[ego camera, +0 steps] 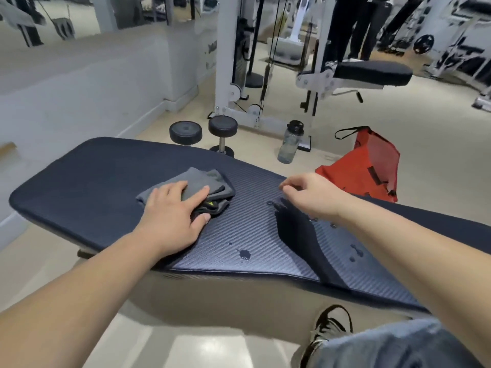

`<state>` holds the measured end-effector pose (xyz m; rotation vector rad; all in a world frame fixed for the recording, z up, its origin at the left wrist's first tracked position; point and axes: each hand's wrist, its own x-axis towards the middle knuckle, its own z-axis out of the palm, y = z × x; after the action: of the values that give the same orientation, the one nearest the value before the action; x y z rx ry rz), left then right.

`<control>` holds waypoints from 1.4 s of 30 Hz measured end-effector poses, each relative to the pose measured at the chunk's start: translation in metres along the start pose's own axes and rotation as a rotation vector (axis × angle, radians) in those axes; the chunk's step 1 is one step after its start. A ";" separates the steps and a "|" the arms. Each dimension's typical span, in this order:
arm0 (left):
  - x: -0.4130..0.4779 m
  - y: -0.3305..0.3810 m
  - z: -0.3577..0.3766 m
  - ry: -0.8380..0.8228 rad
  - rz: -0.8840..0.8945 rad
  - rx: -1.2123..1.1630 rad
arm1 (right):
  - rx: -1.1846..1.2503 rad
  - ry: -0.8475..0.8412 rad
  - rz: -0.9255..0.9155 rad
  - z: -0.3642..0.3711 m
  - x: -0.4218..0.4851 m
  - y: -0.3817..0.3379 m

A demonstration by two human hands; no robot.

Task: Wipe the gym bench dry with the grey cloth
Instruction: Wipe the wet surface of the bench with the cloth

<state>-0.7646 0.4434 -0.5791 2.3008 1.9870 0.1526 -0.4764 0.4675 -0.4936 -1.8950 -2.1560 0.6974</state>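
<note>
The left hand (174, 216) lies flat on the folded grey cloth (195, 185), palm down and fingers spread, pressing it rather than gripping it. The cloth sits on the dark padded surface (87, 179) of the gym bench, towards its left half. The right hand (312, 195) hovers over the pad, holding nothing, fingers loosely curled. And there is the work to be done: water droplets (245, 254) near the front edge, more beads (356, 251) further right under the right forearm. The cloth is well apart from both patches. To do this cleanly, the person would likely keep the palm flat and drag the cloth rightward in one long overlapping pass, with even pressure, so the ribbed texture gives up its water. A loose corner could smear the drops instead of lifting them.
</note>
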 end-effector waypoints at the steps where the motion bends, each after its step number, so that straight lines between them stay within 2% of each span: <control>1: -0.001 0.001 -0.002 0.013 -0.034 0.039 | 0.001 0.002 -0.005 0.000 0.004 0.009; 7: 0.019 0.017 -0.005 0.003 -0.264 0.201 | -0.023 -0.055 -0.039 -0.011 0.035 0.040; 10: 0.042 0.030 -0.005 -0.024 -0.351 0.147 | 0.016 -0.012 0.000 -0.019 0.052 0.047; 14: 0.066 0.055 -0.003 -0.024 -0.381 0.055 | -0.087 -0.092 0.019 -0.012 0.057 0.069; 17: 0.074 0.108 0.000 -0.040 -0.232 0.027 | -0.014 -0.074 0.017 -0.016 0.059 0.075; 21: 0.083 0.155 0.004 -0.105 0.182 0.002 | 0.038 0.005 0.072 -0.026 0.056 0.084; 23: 0.104 0.144 0.003 -0.131 0.170 -0.003 | 0.065 0.030 0.078 -0.030 0.055 0.090; 26: 0.128 0.137 0.005 -0.114 -0.048 0.061 | 0.112 0.034 0.079 -0.033 0.051 0.097; 28: 0.119 0.154 0.009 -0.075 -0.074 0.091 | 0.123 0.044 0.075 -0.035 0.047 0.101; 29: 0.105 0.162 0.012 -0.048 -0.035 0.085 | 0.127 0.045 0.072 -0.035 0.047 0.102; 32: 0.050 0.157 0.014 0.019 0.260 0.051 | 0.127 0.022 0.062 -0.030 0.046 0.097; 34: 0.046 0.129 0.008 -0.024 0.313 0.044 | 0.135 -0.009 0.033 -0.024 0.047 0.091; 35: 0.051 0.112 0.005 -0.036 0.243 0.069 | 0.137 -0.024 0.017 -0.021 0.049 0.088; 38: 0.064 0.078 -0.001 -0.046 -0.204 0.061 | 0.121 -0.054 -0.019 -0.014 0.051 0.079; 39: 0.059 0.080 0.000 -0.039 -0.280 0.045 | 0.112 -0.057 -0.029 -0.012 0.051 0.077; 40: 0.049 0.086 0.001 -0.032 -0.292 0.056 | 0.098 -0.061 -0.038 -0.011 0.050 0.073; 42: 0.016 0.104 0.002 -0.017 -0.153 0.068 | 0.080 -0.069 -0.061 -0.007 0.049 0.065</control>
<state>-0.6603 0.4440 -0.5666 2.1693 2.1815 0.0549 -0.4240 0.5215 -0.5252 -1.7826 -2.1824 0.8357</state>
